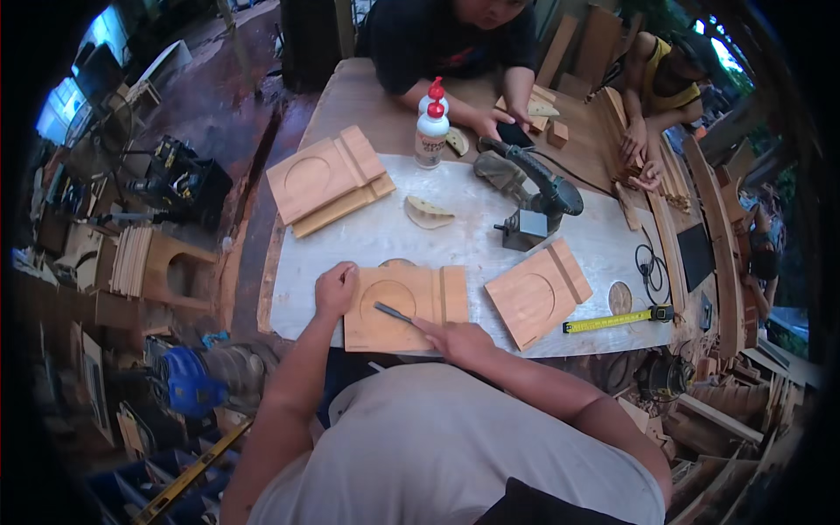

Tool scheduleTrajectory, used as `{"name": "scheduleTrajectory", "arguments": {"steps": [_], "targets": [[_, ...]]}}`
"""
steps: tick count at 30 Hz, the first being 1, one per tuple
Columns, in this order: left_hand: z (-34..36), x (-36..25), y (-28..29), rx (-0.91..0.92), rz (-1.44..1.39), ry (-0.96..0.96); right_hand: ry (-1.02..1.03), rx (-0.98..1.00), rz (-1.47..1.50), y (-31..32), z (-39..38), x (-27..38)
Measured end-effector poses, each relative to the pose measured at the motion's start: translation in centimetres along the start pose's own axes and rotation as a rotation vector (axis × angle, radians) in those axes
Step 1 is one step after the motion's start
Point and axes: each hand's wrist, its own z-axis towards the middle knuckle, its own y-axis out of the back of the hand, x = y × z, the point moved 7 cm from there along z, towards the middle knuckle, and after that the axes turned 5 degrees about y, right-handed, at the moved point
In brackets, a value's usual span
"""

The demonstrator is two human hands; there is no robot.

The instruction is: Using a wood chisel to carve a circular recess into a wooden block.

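Observation:
My left hand (337, 289) grips the left edge of a wooden board (366, 331) with a round recess and a groove, lying at the table's near edge. My right hand (455, 343) holds a slim dark flat tool (389, 312), like a file or blade, resting over the recess. A similar board (525, 297) lies to the right beside a yellow tape measure (606, 322). Two stacked boards (311, 175) lie at back left. White bottles with red caps (430, 144), a pale curved piece (427, 210) and a dark corded power tool (525, 227) are farther back.
A person in dark clothing (446, 44) leans on the table (332, 105), hands on a dark object. A person in yellow (669, 79) handles wood at right; another (761, 262) is beyond. Wood scraps, a blue machine (188, 381) and a level (188, 477) surround the table.

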Motion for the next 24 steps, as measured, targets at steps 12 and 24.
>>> {"name": "scheduleTrajectory", "arguments": {"steps": [12,24], "targets": [[-0.5,-1.2,0.2,-0.092,0.036,-0.032,0.111,-0.194,-0.146,0.2,1.4,1.0],[-0.8,-0.3,0.2,-0.093,0.080,0.016,-0.021,-0.008,-0.145,0.0,-1.1,0.5]]}}
